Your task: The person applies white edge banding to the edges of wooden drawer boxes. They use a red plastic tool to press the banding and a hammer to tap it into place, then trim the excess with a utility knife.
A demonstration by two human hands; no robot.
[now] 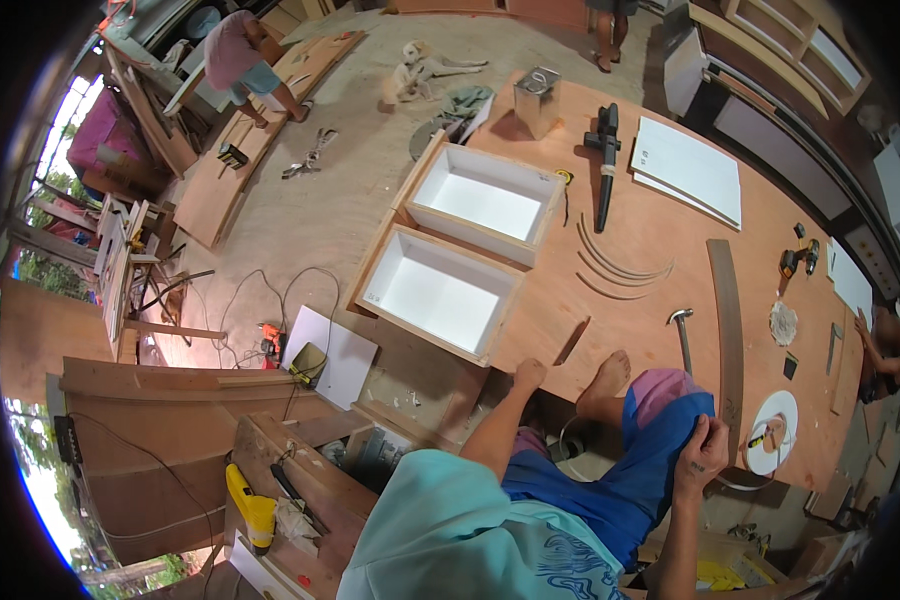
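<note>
My left hand point(527, 374) is closed on the near edge of a plywood table point(568, 328). My bare foot point(604, 385) rests on the table beside it, near a short brown strip point(572, 341). At my raised knee, my right hand point(702, 450) pinches the blue trouser leg point(660, 465). Two white-lined wooden drawers point(443, 292) sit at the table's left. Several curved strips point(620, 275) lie right of them. A hammer point(682, 335) and a long flat strip point(725, 335) lie above my knee. A white ring-shaped roll point(768, 460) is at the right.
Tabletop also holds a black blower point(603, 160), white boards point(682, 170), a drill point(798, 258) and a metal can point(536, 105). Co-workers point(232, 55) point(885, 345) are behind-left and at right. A dog point(425, 65) lies on the floor. A yellow tool point(250, 505) rests lower left.
</note>
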